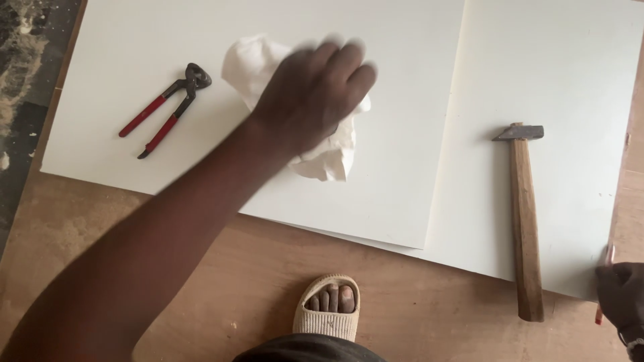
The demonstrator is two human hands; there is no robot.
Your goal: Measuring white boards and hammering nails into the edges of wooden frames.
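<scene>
Floor: brown plywood floor, dusty, filling the near part of the view; a darker, rubble-strewn strip runs along the far left edge.
Boards: two white boards lie flat on the floor. The left board overlaps the edge of the right board, and their seam runs from far to near, right of centre. Both faces are plain white, with no label or print.
Arm: the left arm reaches from the near left corner diagonally toward the far centre.
Left hand: the left hand lies palm down on the cloth with fingers together and slightly curled, pressing it onto the left board; the fingertips are blurred.
Cloth: a crumpled white cloth sits on the left board, showing on the far left and the near right of the hand.
Hammer: a hammer with a wooden handle and dark metal head lies on the right board, head far, handle end passing over the near edge onto the floor.
Pincers: pincers with red handles and dark jaws lie on the left board, left of the cloth, well apart from it.
Foot: a foot in a beige slipper stands on the floor, near centre.
Right hand: the right hand shows only at the near right edge, by the board's corner, beside a thin red stick; its grip cannot be told.
</scene>
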